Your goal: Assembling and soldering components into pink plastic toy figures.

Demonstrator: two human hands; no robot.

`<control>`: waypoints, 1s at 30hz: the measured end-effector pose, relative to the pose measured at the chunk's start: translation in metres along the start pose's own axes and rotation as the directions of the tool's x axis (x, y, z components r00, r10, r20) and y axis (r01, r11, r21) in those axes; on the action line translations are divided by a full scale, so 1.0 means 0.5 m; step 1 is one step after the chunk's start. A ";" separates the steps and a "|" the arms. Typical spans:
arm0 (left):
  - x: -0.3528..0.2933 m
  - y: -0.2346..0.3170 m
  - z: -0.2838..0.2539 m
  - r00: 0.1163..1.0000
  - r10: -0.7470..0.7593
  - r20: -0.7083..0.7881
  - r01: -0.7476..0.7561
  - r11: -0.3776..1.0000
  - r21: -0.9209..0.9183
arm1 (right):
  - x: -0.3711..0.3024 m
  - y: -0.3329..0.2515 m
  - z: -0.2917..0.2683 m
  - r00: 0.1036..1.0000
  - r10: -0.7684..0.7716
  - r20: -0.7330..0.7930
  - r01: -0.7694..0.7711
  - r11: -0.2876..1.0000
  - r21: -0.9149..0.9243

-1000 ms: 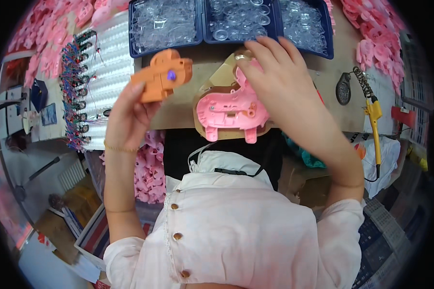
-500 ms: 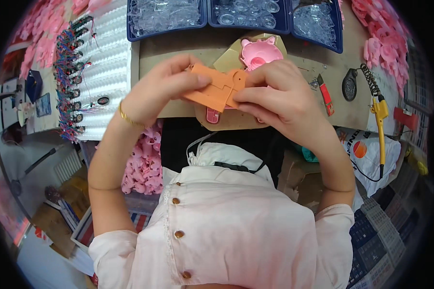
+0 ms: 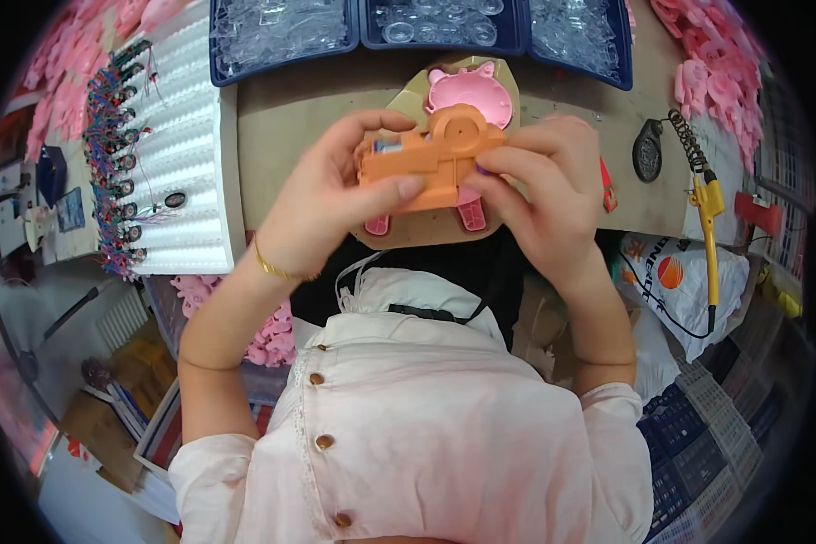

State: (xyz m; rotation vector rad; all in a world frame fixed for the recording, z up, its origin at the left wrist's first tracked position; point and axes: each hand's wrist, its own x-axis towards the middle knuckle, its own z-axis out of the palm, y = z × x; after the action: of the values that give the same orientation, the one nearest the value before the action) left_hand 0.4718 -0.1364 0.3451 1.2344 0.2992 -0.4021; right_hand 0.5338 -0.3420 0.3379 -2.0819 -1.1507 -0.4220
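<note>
An orange plastic housing (image 3: 426,168) with a round part on its upper side is held in the air between both hands. My left hand (image 3: 349,172) grips its left end, thumb on the near face and fingers behind. With thumb and fingers closed, my right hand (image 3: 544,177) pinches the housing's right edge; a small purplish spot shows at those fingertips. Behind and below it on the bench lies a tan holder (image 3: 508,77) carrying a pink animal-shaped shell (image 3: 467,95). Two pink feet (image 3: 471,213) stick out beneath the housing.
Blue bins of clear plastic parts (image 3: 281,41) line the back. At left, a white ridged tray (image 3: 186,136) holds wired components (image 3: 118,163). To the right are a red-handled cutter (image 3: 607,186), a black oval object (image 3: 647,150), a yellow soldering iron (image 3: 712,208) and piled pink parts (image 3: 721,72).
The orange housing has been tipped, so its thicker side and round part now show. Both hands remain on it, and my left hand has shifted slightly right and down.
</note>
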 end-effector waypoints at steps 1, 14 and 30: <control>-0.009 0.004 0.005 1.000 -0.023 -0.018 0.023 1.000 0.015 | 0.003 -0.008 -0.004 1.000 0.005 -0.002 -0.005 1.000 -0.004; -0.049 -0.022 -0.021 0.815 0.530 0.236 -0.504 0.445 0.740 | 0.016 -0.022 -0.021 0.946 0.175 0.273 -0.286 0.848 0.446; -0.047 -0.021 0.043 0.994 -0.100 0.046 0.107 0.775 -0.623 | 0.032 -0.057 0.034 0.738 0.566 0.367 -0.557 0.204 0.805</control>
State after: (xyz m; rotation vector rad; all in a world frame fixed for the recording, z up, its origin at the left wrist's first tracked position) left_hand 0.4464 -0.1567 0.3530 0.5559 0.4513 -0.3616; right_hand 0.5179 -0.3104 0.3475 -1.3150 -0.2982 0.4986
